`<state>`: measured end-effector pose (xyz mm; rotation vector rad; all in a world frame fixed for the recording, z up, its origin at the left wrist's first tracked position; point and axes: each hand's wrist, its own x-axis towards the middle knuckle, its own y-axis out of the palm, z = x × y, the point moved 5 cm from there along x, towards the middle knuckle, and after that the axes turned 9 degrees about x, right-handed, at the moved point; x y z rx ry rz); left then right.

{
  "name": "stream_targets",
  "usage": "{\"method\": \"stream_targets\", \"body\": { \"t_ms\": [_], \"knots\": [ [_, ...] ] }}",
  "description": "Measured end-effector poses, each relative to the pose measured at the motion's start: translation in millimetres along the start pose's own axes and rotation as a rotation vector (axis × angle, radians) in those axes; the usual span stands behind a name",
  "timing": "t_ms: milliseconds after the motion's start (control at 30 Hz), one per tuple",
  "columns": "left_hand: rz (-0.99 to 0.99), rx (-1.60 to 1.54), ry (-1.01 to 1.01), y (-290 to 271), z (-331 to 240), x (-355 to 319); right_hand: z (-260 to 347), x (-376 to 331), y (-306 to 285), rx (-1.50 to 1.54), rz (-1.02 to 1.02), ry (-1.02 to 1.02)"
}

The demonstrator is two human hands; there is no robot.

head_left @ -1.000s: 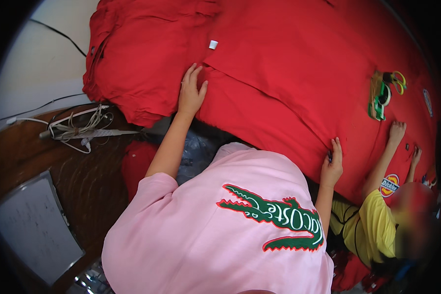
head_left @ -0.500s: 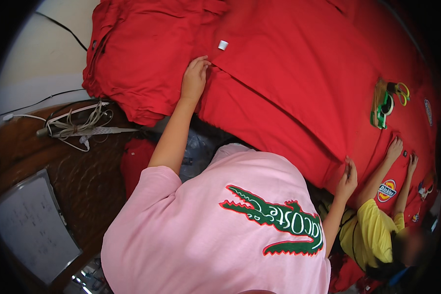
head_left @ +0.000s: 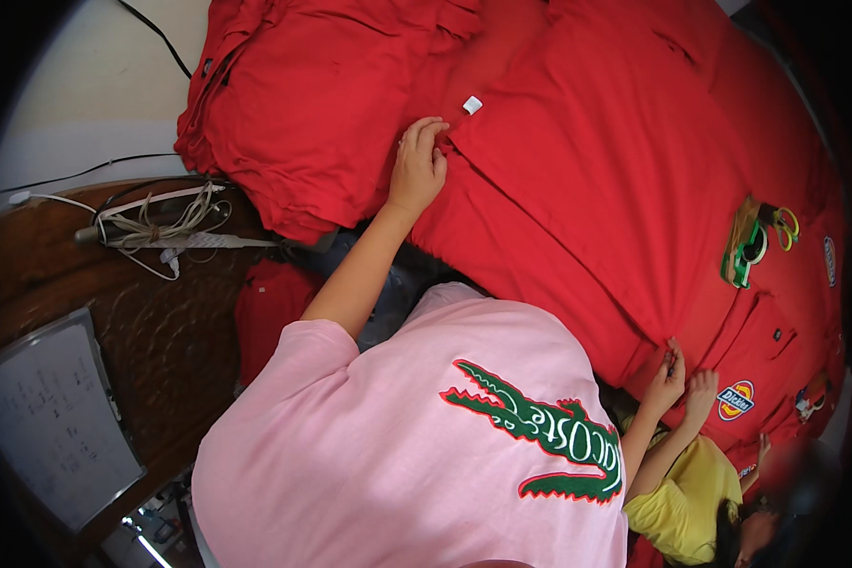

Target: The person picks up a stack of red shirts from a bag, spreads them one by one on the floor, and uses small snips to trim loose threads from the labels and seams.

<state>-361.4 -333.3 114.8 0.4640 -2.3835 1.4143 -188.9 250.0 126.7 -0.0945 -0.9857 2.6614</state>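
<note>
A large red garment [head_left: 577,180] lies spread over the table, with a small white label [head_left: 472,104] at its neck. My left hand [head_left: 418,166] rests just left of that label, its fingers curled into the red fabric. At the garment's near edge, my right hand [head_left: 667,377] pinches a fold of the cloth. My own pink shirt [head_left: 417,454] with a green crocodile print fills the lower middle of the view.
A stack of folded red garments [head_left: 303,104] lies to the left. Green-handled scissors [head_left: 755,237] rest on the cloth at the right. A person in yellow [head_left: 682,492] touches the fabric beside my right hand. A cable bundle [head_left: 161,227] and a whiteboard [head_left: 52,417] are on the wooden surface.
My left hand slid up toward the white label and curled its fingers. My right hand moved right along the near edge and pinched the cloth. The other person's hand came closer.
</note>
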Motion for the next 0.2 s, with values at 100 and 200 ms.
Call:
{"method": "stream_targets", "body": {
  "t_ms": [100, 200],
  "knots": [
    [0.15, -0.268, -0.241, 16, 27, 4, -2, 0, 2, -0.008, -0.011, 0.009],
    [0.418, -0.244, -0.397, 33, 42, 10, 3, -2, 4, -0.011, -0.015, -0.004]
  ]
}}
